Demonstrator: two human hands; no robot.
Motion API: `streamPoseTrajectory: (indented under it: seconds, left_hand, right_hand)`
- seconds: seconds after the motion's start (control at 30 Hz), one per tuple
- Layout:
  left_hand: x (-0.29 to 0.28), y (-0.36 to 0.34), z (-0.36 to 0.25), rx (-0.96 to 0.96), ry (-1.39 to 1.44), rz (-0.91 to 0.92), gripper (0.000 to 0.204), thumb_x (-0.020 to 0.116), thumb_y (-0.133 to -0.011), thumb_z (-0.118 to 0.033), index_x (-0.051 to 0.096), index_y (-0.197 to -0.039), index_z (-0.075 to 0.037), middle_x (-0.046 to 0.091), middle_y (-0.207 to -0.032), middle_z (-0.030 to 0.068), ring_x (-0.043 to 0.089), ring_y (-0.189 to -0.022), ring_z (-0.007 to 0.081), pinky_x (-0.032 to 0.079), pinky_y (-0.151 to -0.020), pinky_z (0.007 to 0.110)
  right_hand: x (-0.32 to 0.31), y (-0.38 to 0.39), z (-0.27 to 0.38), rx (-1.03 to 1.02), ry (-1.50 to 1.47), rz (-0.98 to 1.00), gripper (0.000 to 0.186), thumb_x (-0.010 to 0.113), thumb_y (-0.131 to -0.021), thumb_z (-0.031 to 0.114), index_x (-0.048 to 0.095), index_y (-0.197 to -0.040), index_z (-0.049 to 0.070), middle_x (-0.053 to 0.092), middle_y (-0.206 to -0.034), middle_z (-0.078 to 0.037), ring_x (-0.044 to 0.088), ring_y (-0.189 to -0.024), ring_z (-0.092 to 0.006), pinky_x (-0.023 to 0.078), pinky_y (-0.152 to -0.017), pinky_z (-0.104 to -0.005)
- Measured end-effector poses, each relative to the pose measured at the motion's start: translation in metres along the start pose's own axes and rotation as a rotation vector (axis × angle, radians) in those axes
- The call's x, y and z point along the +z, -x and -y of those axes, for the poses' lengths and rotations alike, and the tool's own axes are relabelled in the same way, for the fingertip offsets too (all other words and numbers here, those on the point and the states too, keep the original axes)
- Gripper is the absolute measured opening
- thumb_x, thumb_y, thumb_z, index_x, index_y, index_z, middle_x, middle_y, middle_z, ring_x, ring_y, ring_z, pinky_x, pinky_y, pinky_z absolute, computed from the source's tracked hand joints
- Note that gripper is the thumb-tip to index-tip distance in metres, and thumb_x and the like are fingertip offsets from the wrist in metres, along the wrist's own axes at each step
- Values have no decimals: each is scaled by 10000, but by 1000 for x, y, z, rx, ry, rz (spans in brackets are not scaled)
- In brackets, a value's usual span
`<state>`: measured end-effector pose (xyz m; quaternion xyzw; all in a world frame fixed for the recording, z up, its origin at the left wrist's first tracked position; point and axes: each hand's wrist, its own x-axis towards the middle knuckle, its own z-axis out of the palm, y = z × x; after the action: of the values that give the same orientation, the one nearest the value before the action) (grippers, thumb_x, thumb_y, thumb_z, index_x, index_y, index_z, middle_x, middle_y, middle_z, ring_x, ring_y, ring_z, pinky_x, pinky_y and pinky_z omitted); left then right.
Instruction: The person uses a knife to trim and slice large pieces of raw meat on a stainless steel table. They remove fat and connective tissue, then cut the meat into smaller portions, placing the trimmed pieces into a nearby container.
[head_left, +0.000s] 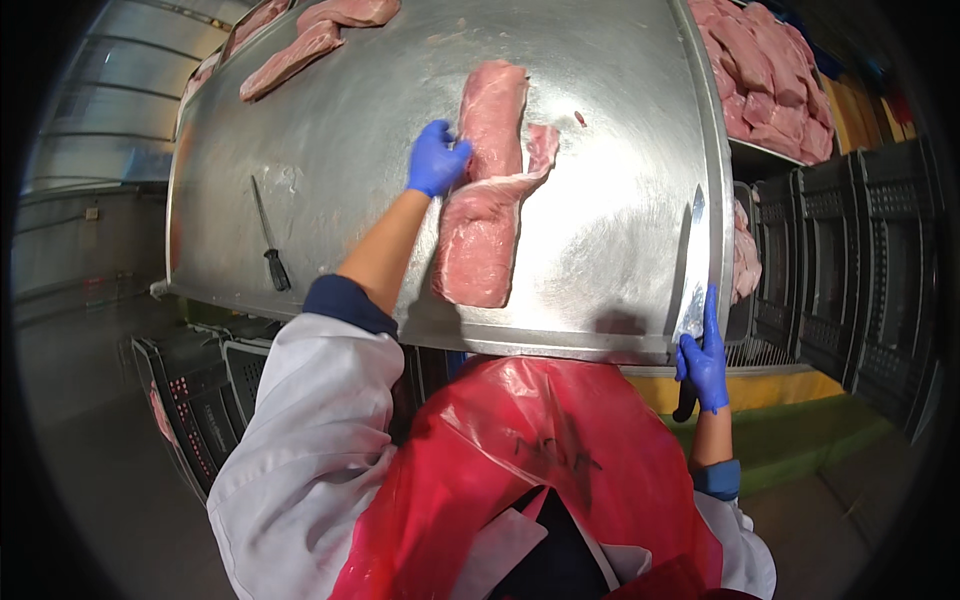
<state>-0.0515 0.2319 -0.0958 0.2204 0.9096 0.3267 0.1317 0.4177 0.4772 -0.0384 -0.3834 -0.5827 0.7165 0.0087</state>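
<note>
A long boneless pork loin (483, 245) lies lengthwise on the steel table, with a pale flap of meat (541, 148) folded out to its right. My left hand (437, 162), in a blue glove, is at the loin's left side. Its fingers are loosely bent and apart, with the fingertips close to or touching the meat. At the table's right edge my right hand (705, 362), also blue-gloved, is closed on a long-bladed knife (695, 265). The blade points away from me along the raised rim, and part of the black handle shows below the hand.
A sharpening steel (265, 232) with a black handle lies at the table's left (345, 190). Meat strips (320, 42) lie at the far left. A heaped meat bin (765, 85) stands far right; dark plastic crates (835, 250) are right, others (195, 400) lower left.
</note>
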Motion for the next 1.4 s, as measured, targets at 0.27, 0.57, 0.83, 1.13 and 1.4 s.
streamPoseTrajectory:
  seconds: [0.27, 0.57, 0.83, 1.13, 1.4]
  left_hand:
    - [-7, 38, -42, -8, -199, 74, 250, 594, -884, -137, 658, -1087, -5, 713, -951, 152, 703, -889, 289, 537, -818, 394]
    - [-80, 66, -59, 28, 519, -179, 216, 539, -899, -140, 640, -1019, 9, 653, -900, 77, 605, -798, 158, 502, -733, 314]
    - [-95, 70, -82, 129, 501, -231, 277, 561, -907, -177, 644, -1076, 24, 681, -932, 133, 640, -856, 239, 509, -786, 357]
    - [-229, 158, -140, 159, 837, -320, 151, 533, -900, -77, 684, -893, -72, 604, -783, -24, 499, -628, 66, 390, -547, 223]
    - [-405, 411, -66, -68, 663, -1047, 408, 466, -1003, -224, 524, -1312, 35, 617, -1202, 177, 645, -1049, 309, 548, -898, 410]
  right_hand:
    - [39, -118, 56, -149, 77, 258, 847, 492, -935, -23, 69, -1616, 250, 552, -728, -29, 477, -504, -77, 413, -421, -226]
    - [276, -191, 82, 3, 265, 765, 822, 505, -894, 36, 164, -1608, 257, 552, -700, -74, 523, -505, -151, 475, -453, -300]
    - [246, -125, 65, 67, 596, 1072, 836, 507, -870, 34, 163, -1608, 220, 582, -732, -92, 553, -489, -140, 474, -436, -298]
    - [240, -78, 67, 68, 793, 1255, 833, 524, -885, 115, 145, -1609, 279, 611, -732, -119, 556, -525, -143, 520, -561, -301]
    - [284, -79, 62, -128, 642, 1236, 811, 505, -907, 123, 123, -1606, 276, 655, -823, -126, 564, -524, -164, 517, -533, -326]
